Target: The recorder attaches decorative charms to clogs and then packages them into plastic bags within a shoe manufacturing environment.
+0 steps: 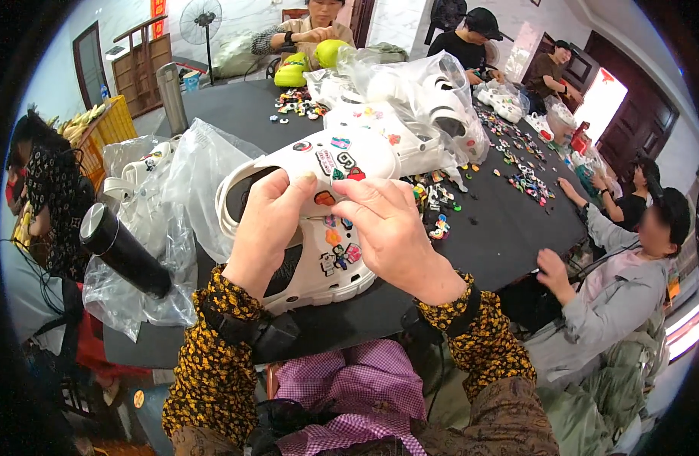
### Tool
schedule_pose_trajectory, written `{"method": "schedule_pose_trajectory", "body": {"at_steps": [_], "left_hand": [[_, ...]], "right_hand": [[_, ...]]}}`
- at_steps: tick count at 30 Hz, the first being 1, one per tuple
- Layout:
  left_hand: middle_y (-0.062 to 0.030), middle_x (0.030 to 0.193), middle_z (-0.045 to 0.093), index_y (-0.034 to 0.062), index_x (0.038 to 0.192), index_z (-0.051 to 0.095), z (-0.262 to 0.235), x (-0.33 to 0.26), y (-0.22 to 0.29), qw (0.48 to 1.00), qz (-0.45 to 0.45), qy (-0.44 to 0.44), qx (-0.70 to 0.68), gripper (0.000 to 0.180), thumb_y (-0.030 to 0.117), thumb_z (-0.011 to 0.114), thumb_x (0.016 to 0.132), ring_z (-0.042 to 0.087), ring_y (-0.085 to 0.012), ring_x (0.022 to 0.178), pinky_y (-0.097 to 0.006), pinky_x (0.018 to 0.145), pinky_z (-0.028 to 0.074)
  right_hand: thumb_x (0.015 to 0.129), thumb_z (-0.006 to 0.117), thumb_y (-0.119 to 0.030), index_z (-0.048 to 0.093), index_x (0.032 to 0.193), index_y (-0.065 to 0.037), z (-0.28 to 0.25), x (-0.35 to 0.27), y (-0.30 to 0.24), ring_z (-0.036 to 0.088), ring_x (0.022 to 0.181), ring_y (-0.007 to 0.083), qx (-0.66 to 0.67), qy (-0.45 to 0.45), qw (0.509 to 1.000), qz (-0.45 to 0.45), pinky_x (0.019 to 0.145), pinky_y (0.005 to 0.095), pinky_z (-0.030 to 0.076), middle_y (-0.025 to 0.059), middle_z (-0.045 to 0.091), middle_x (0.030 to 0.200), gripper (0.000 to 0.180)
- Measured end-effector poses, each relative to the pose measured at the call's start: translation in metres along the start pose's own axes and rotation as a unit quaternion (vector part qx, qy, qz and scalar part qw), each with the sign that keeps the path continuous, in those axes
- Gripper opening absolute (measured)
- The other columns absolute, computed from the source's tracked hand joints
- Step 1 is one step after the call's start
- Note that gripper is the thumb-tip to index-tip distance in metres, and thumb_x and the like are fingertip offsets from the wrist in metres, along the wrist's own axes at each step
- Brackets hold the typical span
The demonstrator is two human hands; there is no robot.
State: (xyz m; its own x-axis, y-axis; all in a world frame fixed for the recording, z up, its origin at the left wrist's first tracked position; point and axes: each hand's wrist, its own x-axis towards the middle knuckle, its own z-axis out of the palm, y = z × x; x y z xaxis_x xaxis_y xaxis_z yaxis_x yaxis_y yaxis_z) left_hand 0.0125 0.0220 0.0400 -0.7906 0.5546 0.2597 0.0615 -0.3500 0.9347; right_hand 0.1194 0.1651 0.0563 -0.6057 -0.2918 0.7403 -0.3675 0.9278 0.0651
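Note:
A white clog [289, 161] decorated with several colourful shoe charms is tilted in front of me. Its opening faces my left hand [267, 224], which is closed on the shoe, thumb on top and the other fingers largely hidden. Against the upper, the bent fingers of my right hand [391, 228] close in a pinch at a small orange-brown shoe charm [324, 198]. A green charm [336, 175] sits just above those fingertips. Below, a second white clog [319, 279] with charms rests on the dark table [235, 106], partly covered by my hands.
Left of the clogs lie clear plastic bags [205, 163] and a black flask [125, 251]; a steel tumbler [172, 99] stands farther back. Bagged white clogs [425, 99] are piled beyond my hands. Loose charms [520, 156] spread rightward. Several people sit around the table, one close at right [615, 281].

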Motion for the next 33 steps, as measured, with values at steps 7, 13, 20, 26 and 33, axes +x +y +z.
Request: {"method": "schedule_pose_trajectory", "body": {"at_steps": [7,13,20,26,33], "left_hand": [[-0.0042,0.095,0.064,-0.0064,0.104,0.062,0.002,-0.002,-0.003,1.000,0.020,-0.004,0.009,0.026,0.016,0.054,0.092,0.056,-0.0079,0.084,-0.024,0.074,0.045],[-0.0036,0.093,0.064,-0.0068,0.103,0.062,0.008,-0.006,-0.001,1.000,0.026,-0.001,-0.011,0.025,0.013,0.054,0.090,0.056,-0.0074,0.083,-0.024,0.073,0.046],[-0.0034,0.091,0.065,-0.0069,0.102,0.062,0.007,-0.008,-0.003,0.998,0.042,-0.011,0.043,0.023,0.012,0.054,0.090,0.056,-0.0068,0.082,-0.024,0.072,0.046],[-0.0026,0.091,0.065,-0.0070,0.102,0.063,0.008,-0.006,-0.005,0.999,0.035,-0.002,0.015,0.024,0.012,0.054,0.090,0.056,-0.0066,0.081,-0.023,0.071,0.046],[-0.0073,0.066,0.058,-0.0047,0.079,0.056,0.002,-0.006,-0.009,0.974,0.108,-0.005,0.200,0.026,0.017,0.055,0.093,0.047,-0.0078,0.064,-0.028,0.055,0.041]], "right_hand": [[0.069,0.059,0.006,0.061,0.085,0.001,0.003,-0.003,0.001,0.056,0.099,0.0302,0.032,-0.014,0.999,-0.003,0.085,0.0393,0.043,0.0136,0.062,0.111,0.017],[0.068,0.057,0.009,0.060,0.085,0.005,0.007,-0.009,0.001,0.056,0.099,0.0325,0.052,0.000,0.999,0.005,0.085,0.0400,0.046,0.0156,0.062,0.109,0.017],[0.068,0.057,0.009,0.060,0.089,0.007,0.008,-0.013,0.002,0.057,0.100,0.0325,0.068,-0.003,0.998,0.011,0.085,0.0390,0.046,0.0161,0.063,0.108,0.022],[0.066,0.058,0.002,0.058,0.085,0.002,0.012,-0.017,0.006,0.054,0.103,0.0313,0.076,-0.017,0.997,0.015,0.089,0.0408,0.043,0.0157,0.060,0.114,0.019],[0.074,0.056,0.001,0.060,0.089,-0.006,0.005,-0.013,0.016,0.055,0.099,0.0299,0.075,-0.015,0.996,0.036,0.086,0.0401,0.040,0.0127,0.062,0.107,0.018]]}}
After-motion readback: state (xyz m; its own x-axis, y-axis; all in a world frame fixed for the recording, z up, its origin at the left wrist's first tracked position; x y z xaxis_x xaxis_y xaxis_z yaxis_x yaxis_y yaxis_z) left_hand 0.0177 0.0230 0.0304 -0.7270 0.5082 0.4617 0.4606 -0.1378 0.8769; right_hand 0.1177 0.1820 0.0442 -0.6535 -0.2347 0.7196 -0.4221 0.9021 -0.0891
